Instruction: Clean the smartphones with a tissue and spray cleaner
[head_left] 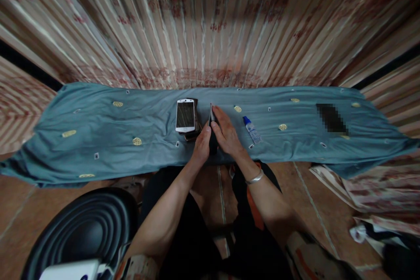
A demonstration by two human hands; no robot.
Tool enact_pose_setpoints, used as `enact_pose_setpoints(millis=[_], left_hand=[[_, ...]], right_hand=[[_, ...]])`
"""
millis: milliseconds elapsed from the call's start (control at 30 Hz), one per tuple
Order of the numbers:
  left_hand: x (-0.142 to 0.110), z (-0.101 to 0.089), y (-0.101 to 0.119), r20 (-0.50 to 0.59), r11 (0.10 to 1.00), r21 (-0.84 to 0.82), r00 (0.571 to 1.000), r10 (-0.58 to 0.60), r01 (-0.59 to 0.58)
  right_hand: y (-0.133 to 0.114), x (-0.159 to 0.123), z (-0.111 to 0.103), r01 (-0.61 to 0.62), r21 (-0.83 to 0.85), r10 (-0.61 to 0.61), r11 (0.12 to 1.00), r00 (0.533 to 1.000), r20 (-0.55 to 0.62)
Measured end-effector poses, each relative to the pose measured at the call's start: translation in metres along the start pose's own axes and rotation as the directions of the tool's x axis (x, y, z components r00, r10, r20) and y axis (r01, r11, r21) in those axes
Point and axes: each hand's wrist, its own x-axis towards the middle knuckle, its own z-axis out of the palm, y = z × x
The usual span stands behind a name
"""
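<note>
Your left hand [202, 142] and right hand [226, 133] are closed on a thin dark slab [211, 116], pressing it between them from both sides. It stands on edge, so you see little more than its narrow side; it looks like a phone, though its faces are hidden. Your thumbs are on the near side, and the right fingers lie along its flank. Whether its lower end touches the cloth is hard to tell.

Just beside your left hand, a white phone [185, 116] lies face up, its screen dark. It rests on at least one darker flat item [197, 127], whose edges show at the side and below; how many pieces are in that pile, you cannot tell.

On the other side, near your right hand, a small bottle [252, 130] lies on the cloth with its blue cap [246, 120] on. Well apart, farther to the right, is a dark thing [333, 118] too pixelated to name. All of it sits on a green-blue cloth [157, 140].

As for how far along you are, the handling of the slab looks under way — it is in your grip, not set down. The pile is at rest, but nothing shows whether its pieces are done with or left to handle.
</note>
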Motion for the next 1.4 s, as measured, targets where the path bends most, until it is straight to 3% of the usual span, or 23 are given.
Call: enact_pose_setpoints(millis=[233,467,700,1133,1400], left_hand=[[0.001,0.001,0.002,-0.025,0.998,-0.046,0.999,-0.043,0.042],[0.003,-0.002,0.002,-0.04,0.989,-0.14,0.999,0.033,-0.039],[0.011,-0.008,-0.008,-0.133,0.98,-0.199,0.991,-0.005,-0.022],[0.008,-0.006,-0.011,-0.118,0.97,-0.235,0.992,0.039,-0.066],[0.014,-0.01,-0.006,-0.144,0.97,-0.241,0.99,-0.004,-0.031]], right_hand=[[0.004,0.0,0.002,-0.019,-0.034,0.019,0.999,1.0,0.014],[0.01,-0.002,0.005,-0.082,-0.018,0.082,0.996,0.997,0.004],[0.003,-0.006,0.009,-0.03,-0.022,0.031,0.999,0.999,0.044],[0.003,-0.007,0.008,-0.06,-0.018,0.061,0.998,0.998,0.021],[-0.001,-0.013,0.006,-0.029,-0.025,0.031,0.999,0.994,0.108]])
